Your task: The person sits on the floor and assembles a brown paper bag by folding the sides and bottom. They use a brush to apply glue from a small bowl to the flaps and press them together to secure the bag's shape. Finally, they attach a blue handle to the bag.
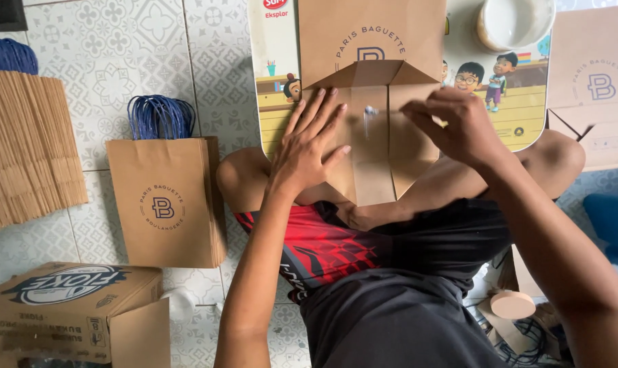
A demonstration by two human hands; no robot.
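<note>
left hand (309, 146): flat, palm down, fingers spread, arm extended forward | right hand (455, 126): fingers curled in a pinch, wrist bent

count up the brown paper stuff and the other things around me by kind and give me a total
Brown paper bags, counting the pile as one: 3, under the hands, finished pile, right edge
Flat bag stacks: 1
Cardboard boxes: 1
Blue cord handle bundles: 2
White bowls: 1
Total: 8

Stacked bags (166, 204), cardboard box (70, 310), perhaps tape (513, 304)
</note>
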